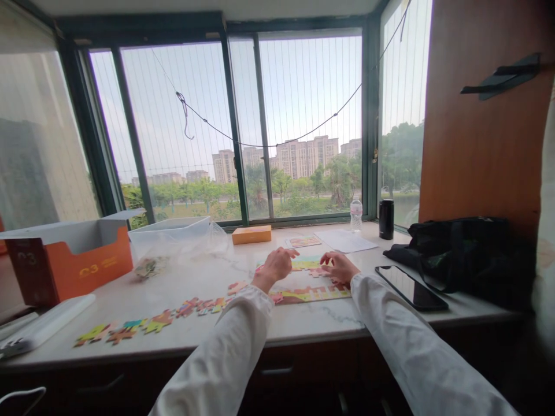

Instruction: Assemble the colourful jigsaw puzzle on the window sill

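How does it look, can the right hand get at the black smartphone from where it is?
Probably yes: the right hand is over the jigsaw puzzle pieces, just left of the black smartphone, and nothing appears to lie between them.

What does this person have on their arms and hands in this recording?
Both arms are covered in loose white long sleeves, the left sleeve and the right sleeve, softly wrinkled and narrowing at the wrists. The left hand and the right hand are bare, with no gloves, and no watch or band can be seen on either wrist.
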A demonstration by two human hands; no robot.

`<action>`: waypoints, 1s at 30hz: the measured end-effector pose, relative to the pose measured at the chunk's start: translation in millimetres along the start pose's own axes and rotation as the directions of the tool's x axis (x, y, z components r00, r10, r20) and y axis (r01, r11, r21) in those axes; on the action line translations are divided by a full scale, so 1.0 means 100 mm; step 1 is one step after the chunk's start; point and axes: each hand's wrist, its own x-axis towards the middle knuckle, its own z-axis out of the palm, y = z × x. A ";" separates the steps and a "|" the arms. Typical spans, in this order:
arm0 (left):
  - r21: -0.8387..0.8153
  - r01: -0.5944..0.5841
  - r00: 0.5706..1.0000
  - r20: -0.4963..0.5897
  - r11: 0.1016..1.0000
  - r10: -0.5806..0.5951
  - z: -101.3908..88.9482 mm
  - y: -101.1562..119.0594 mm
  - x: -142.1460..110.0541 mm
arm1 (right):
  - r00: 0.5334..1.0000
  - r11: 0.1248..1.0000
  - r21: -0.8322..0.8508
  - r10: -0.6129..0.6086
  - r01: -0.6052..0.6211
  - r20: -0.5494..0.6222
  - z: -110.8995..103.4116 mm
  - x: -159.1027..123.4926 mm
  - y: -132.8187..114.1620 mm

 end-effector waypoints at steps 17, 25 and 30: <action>-0.098 0.172 0.983 0.083 0.980 -0.164 -0.83 -1.51 -1.41 | 0.999 0.997 -0.064 -0.046 0.045 -0.009 0.02 -0.05 0.12; -0.272 0.139 0.983 0.157 0.952 -0.098 -0.63 -1.54 -1.44 | 0.996 0.989 -0.137 -0.060 0.051 -0.064 -0.04 -0.09 -0.21; -0.247 0.079 0.997 0.039 0.966 -0.072 -0.62 -1.53 -1.47 | 0.972 0.977 -0.047 -0.202 0.209 0.116 0.33 0.06 -0.94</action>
